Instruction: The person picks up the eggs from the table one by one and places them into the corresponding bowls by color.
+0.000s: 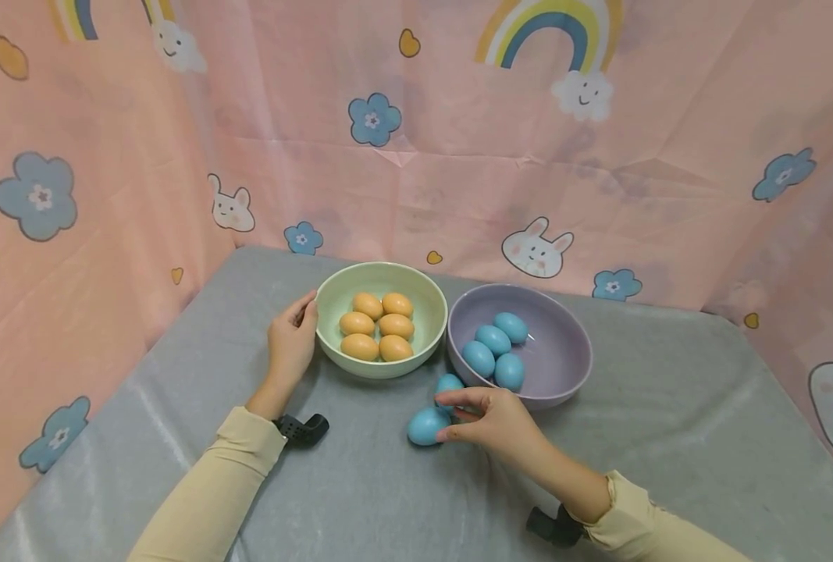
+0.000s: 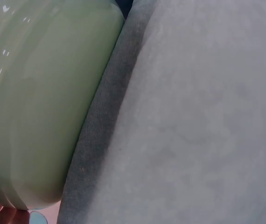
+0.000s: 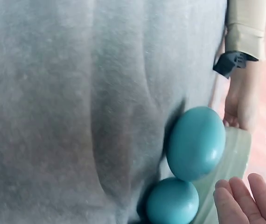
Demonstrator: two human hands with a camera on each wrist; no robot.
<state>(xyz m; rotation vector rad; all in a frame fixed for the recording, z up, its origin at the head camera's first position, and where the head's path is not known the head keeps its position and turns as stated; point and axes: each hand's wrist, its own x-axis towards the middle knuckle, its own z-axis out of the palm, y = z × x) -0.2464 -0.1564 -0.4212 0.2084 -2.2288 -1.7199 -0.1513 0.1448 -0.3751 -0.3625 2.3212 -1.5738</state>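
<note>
My left hand [image 1: 293,339] holds a light green bowl [image 1: 328,351] by its left side, fingertips right at the rim. Several orange eggs [image 1: 360,347] lie inside that bowl. On the cloth in front of the bowls are two blue eggs: the nearer egg [image 1: 426,427] and, just behind it, another egg [image 1: 448,385] partly hidden by my right hand [image 1: 496,421]. That hand reaches in from the right with thumb and fingers spread beside the nearer egg. In the right wrist view, its fingers [image 3: 238,200] are apart from both blue eggs [image 3: 197,143].
A purple bowl [image 1: 557,351] stands right beside the green one and holds several blue eggs [image 1: 493,339]. Grey cloth [image 1: 360,484] covers the table. Behind and at the sides hangs a pink printed curtain [image 1: 444,187]. Each wrist wears a black camera band [image 1: 304,429].
</note>
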